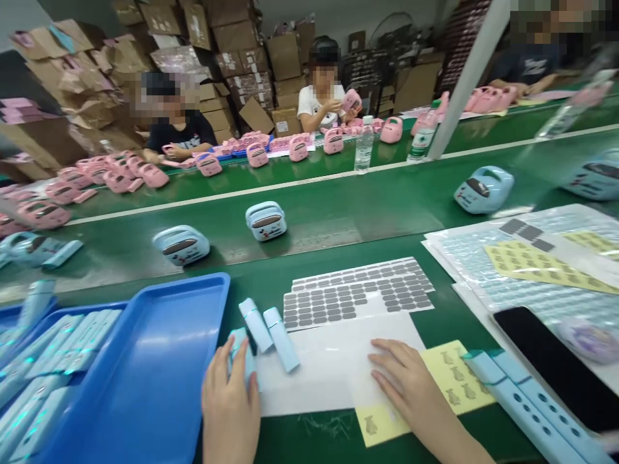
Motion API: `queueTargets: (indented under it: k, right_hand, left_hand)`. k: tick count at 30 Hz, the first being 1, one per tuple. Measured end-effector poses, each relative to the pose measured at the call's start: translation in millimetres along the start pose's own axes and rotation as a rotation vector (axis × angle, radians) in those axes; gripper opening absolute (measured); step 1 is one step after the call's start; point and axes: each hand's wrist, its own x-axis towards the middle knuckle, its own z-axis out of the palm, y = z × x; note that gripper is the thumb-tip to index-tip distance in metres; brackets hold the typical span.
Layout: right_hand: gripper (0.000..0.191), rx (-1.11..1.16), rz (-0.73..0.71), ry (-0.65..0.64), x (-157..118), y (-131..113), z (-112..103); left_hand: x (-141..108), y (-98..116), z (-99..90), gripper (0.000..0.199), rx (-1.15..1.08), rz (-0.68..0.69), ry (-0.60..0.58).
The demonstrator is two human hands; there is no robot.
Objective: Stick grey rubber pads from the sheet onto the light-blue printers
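Observation:
My left hand [233, 396] has its fingers around a light blue oblong plastic piece [245, 357], partly hidden by them, at the left edge of a white sheet [309, 380]. Two similar light blue pieces [268, 335] lie side by side just beyond it. On the sheet's right side my right hand [409, 386] rests with fingers stretched out and nothing visible in them. Beneath and beside it are yellow sticker sheets [449, 374] with small printed figures. Farther back lie sheets of grey oval stickers [329, 303].
A blue tray [159, 361] is at left, beside trays of light blue pieces [48, 367]. At right lie a black phone [556, 361] and two long light blue pieces with holes [536, 406]. Light blue handled cases [265, 221] stand on the green belt [329, 212]. Several people sit opposite.

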Motion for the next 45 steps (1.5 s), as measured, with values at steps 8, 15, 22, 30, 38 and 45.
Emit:
queueTargets:
  k: [8, 15, 22, 30, 38, 45]
  right_hand:
    - [0.054, 0.216, 0.602, -0.430, 36, 8, -39]
    - [0.066, 0.299, 0.802, -0.290, 30, 8, -32]
    - [0.032, 0.419, 0.645, 0.058, 21, 14, -9]
    - [0.020, 0.499, 0.620, 0.249, 33, 23, -22]
    - [0.031, 0.271, 0.771, 0.386, 30, 65, -83]
    - [0.049, -0.044, 1.020, 0.202, 30, 135, -101]
  left_hand:
    - [-2, 50, 27.6, 0.045, -0.219, 0.578, -0.052]
    - [-7, 45, 41.3, 0.047, -0.188, 0.506, -0.057]
    - [-13, 47, 39.4, 0.058, -0.230, 0.359, -0.051]
    - [-15, 6, 23.4, 0.039, -0.169, 0.206, -0.001]
    - [-19, -1, 18.2, 0.037, -0.175, 0.081, -0.015]
    - [2, 46, 25.3, 0.046, -0.280, 0.328, -0.095]
